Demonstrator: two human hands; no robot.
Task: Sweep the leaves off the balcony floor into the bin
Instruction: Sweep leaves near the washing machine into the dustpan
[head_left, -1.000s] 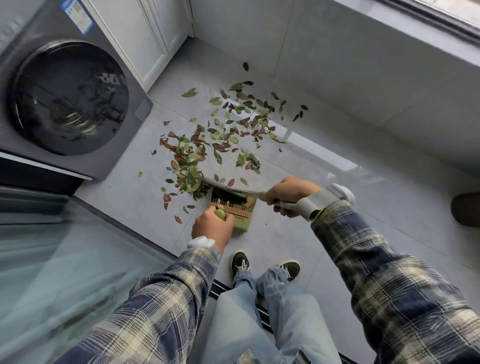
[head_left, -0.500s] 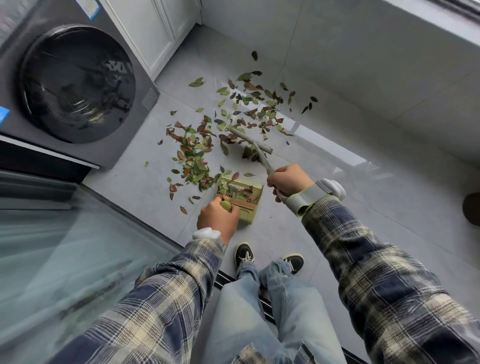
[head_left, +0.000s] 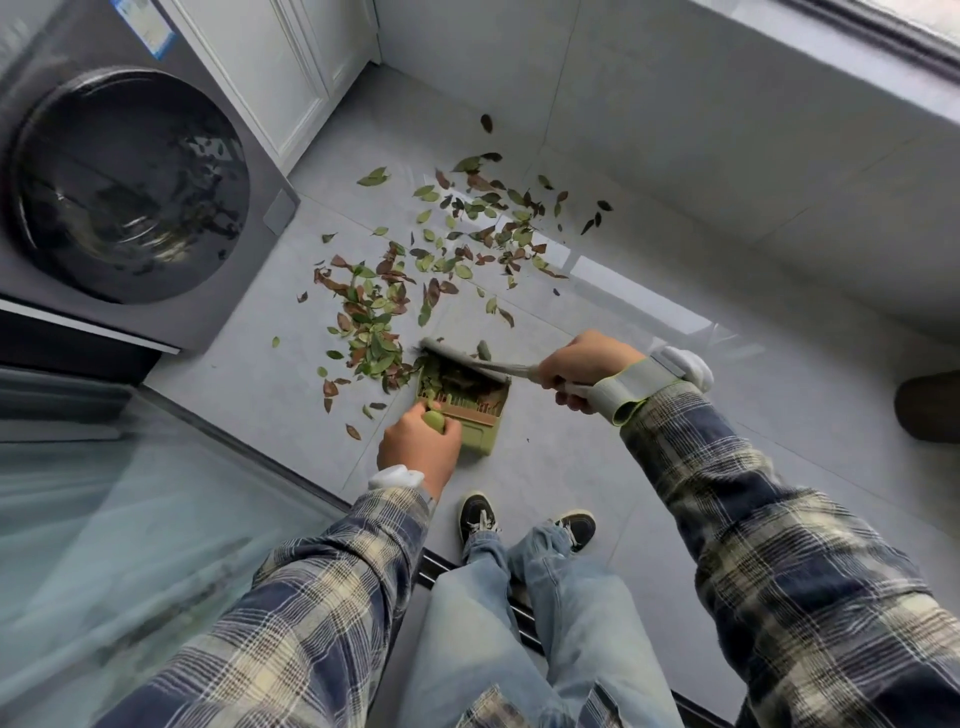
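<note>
Where the leaves lie: though a small heap sits in the dustpan (head_left: 475, 421), most leaves (head_left: 379, 322) are spread over the floor (head_left: 597, 467), from just beside the pan's left lip out toward the far wall (head_left: 675, 130).
Dustpan: green, flat on the floor near the shoes (head_left: 478, 514), mouth facing far.
Left hand (head_left: 418, 449): clenched round the dustpan's handle.
Right hand (head_left: 582, 369): wrapped round the handle of the brush (head_left: 457, 356), whose head lies across the pan's far lip.
Done: by the look of it a small share, one scoop gathered.
Left to do: the dense patch left of the pan, the looser scatter farther out, a few strays by the wall, then the emptying.
Bin: not in view.
Edges: washing machine (head_left: 130, 187) at far left, cabinet (head_left: 291, 67) beyond it, wall along the far right, glass door (head_left: 130, 519) at near left.
Right margin: a dark object (head_left: 930, 405), too cropped to tell.
Open room: bare floor right of the pan leaves space for long strokes; the left looks tighter, and leaves near the machine's base may be awkward to reach.
</note>
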